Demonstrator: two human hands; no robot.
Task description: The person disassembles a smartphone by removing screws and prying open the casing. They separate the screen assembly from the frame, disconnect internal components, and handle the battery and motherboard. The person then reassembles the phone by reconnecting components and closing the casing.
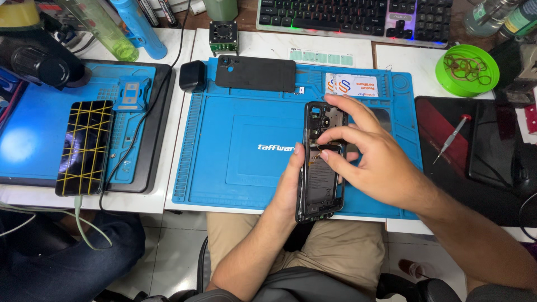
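Observation:
An opened black phone (pixel 320 179) with its back removed lies upright on the blue repair mat (pixel 235 162), its battery and board exposed. My left hand (pixel 291 184) grips its left edge and lower half from below. My right hand (pixel 363 151) reaches over from the right, thumb and forefinger pinched on a small dark part at the phone's upper middle. The phone's black back cover (pixel 255 72) rests at the mat's top edge.
A second phone wrapped in yellow rubber bands (pixel 85 146) lies on another blue mat at left. A small screwdriver (pixel 452 137) sits on a dark pad at right, a green dish of rubber bands (pixel 467 70) behind it. Keyboard (pixel 352 17) at the back.

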